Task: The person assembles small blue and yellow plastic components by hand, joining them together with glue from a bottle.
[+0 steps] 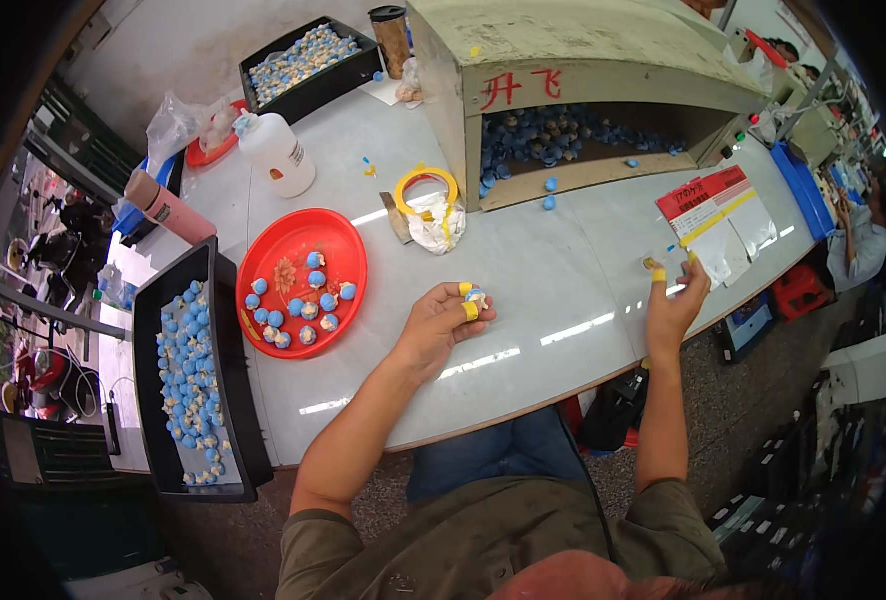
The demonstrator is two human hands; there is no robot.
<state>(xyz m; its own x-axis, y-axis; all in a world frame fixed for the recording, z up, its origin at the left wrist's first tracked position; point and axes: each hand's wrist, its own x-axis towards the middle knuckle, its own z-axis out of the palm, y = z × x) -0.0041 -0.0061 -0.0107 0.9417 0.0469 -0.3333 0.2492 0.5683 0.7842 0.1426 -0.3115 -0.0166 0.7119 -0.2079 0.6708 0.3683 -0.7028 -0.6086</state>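
Over the middle of the table, my left hand (436, 327) pinches a small blue-and-white ball-shaped piece (477, 298) between thumb and forefinger, both wrapped in yellow tape. My right hand (675, 308) is at the right, its taped fingertips apart and nothing visible between them. Close by its fingertips lie a small yellowish bit (649, 264) and a tiny blue bit (672, 248). To the left of my left hand is a red round plate (355, 250) with several similar blue-and-white pieces on it.
A black tray (250, 440) of such pieces stands left, another black tray (341, 80) far back. Behind are a white bottle (281, 158), pink flask (168, 210) and yellow tape roll (446, 178). A beige metal housing (583, 60) holds blue pieces. Paper sheets (718, 215) lie right.
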